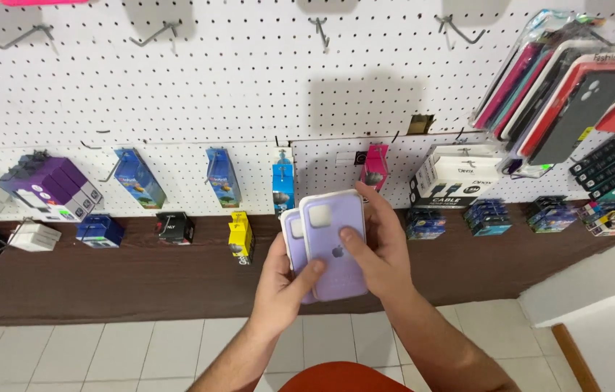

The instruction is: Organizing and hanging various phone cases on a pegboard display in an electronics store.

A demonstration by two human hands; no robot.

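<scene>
Two lilac phone cases [330, 243] sit fanned between both hands, left hand [283, 290] pinching their lower edge, right hand [382, 250] thumb pressing the front one, before the pegboard [177, 87].

Bright, even light from above and in front casts soft grey shadows of hooks and packets upward-right on the white pegboard [249, 80], with glare on the clear case packets [561, 80]; wide-angle bending curves the edges, and focus stays fairly sharp throughout.
</scene>
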